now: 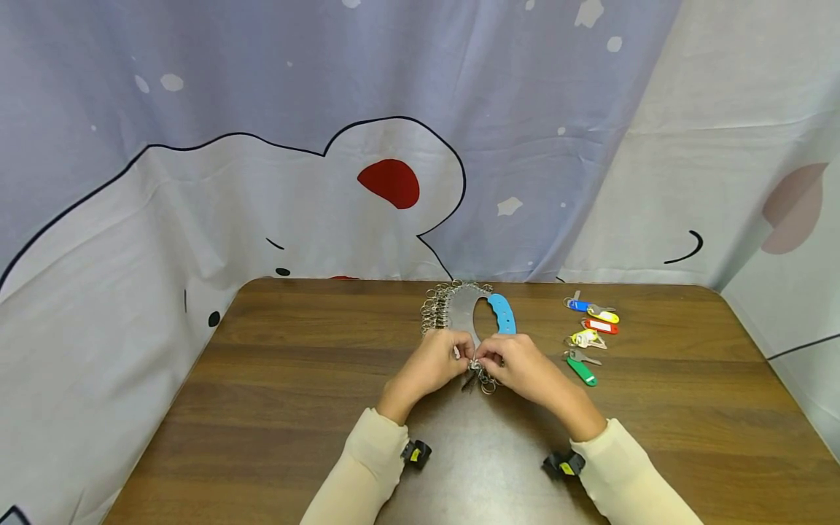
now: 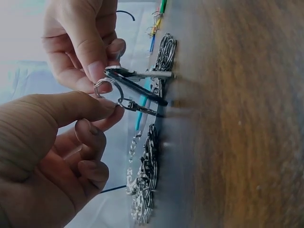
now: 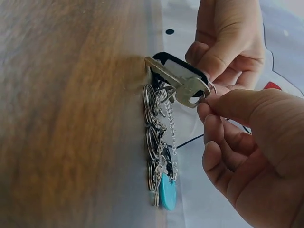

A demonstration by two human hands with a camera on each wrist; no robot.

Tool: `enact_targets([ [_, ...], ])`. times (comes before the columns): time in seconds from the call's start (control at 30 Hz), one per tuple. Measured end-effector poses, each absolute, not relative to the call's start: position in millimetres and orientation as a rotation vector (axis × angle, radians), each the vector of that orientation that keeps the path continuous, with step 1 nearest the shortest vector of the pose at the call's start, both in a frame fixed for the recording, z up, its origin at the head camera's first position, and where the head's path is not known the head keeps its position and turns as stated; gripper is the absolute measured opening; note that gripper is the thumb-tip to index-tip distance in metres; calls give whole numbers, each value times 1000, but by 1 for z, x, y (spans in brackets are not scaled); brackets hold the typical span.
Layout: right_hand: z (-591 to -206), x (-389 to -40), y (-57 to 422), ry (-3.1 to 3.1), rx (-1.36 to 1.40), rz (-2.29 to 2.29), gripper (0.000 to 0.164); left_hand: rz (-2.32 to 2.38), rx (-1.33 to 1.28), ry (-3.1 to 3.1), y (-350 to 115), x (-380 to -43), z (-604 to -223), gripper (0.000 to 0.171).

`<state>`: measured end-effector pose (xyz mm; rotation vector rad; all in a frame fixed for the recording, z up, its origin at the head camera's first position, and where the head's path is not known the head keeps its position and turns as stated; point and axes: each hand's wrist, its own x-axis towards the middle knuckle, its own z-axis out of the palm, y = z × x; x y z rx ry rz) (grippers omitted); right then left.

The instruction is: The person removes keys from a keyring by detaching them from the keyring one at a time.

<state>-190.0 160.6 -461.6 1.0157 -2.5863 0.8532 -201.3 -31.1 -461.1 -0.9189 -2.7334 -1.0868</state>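
Observation:
Above the table, my left hand point(image 1: 441, 357) and right hand point(image 1: 521, 364) meet at a small metal split ring point(image 2: 113, 88), each pinching it between thumb and fingertips. A silver key point(image 3: 183, 85) and a black-edged key tag point(image 3: 178, 64) hang from this ring. In the left wrist view a small metal clasp point(image 2: 135, 107) appears to be joined to the ring; the exact link is partly hidden by fingers. Just beyond my hands lies a flat grey crescent-shaped key holder point(image 1: 461, 305) with a blue handle point(image 1: 504, 315). Many metal rings and clasps point(image 1: 433, 310) line its outer edge.
To the right lie several keys with coloured tags: blue point(image 1: 580, 306), yellow point(image 1: 607, 316), red point(image 1: 601, 327), another yellow point(image 1: 582, 337) and green point(image 1: 581, 370). A printed curtain point(image 1: 295, 211) hangs behind the brown wooden table point(image 1: 282, 408).

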Motion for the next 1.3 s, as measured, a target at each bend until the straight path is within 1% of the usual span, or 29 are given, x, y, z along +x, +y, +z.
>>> enact_targets([
  [0.27,-460,-189,158,-2545,954,813,7,-1075,-930,-2732,-30,-201,-459,17],
  [0.47,-460,-189,157,-2573,923,855,9,-1084,-860,-2757,-28,-202,-459,16],
  [0.57,-461,-190,158,-2592,907,877,9,-1099,-809,-2780,-28,-202,-460,14],
  [0.7,-460,-191,158,-2587,897,898,9,-1132,-817,-2801,-29,-203,-460,9],
  [0.83,-461,-192,158,-2575,904,898,9,-1267,-832,-2821,-31,-202,-458,12],
  [0.97,-461,-191,158,-2587,904,898,8,-1501,-769,-2843,-32,-200,-455,13],
  [1.07,-460,-190,158,-2596,912,915,7,-1572,-723,-2856,-32,-198,-454,11],
  [1.17,-460,-189,158,-2586,927,931,6,-1528,-708,-2867,-31,-198,-454,9],
  [1.3,-460,-189,158,-2572,927,913,7,-1348,-745,-2869,-29,-199,-455,10],
])
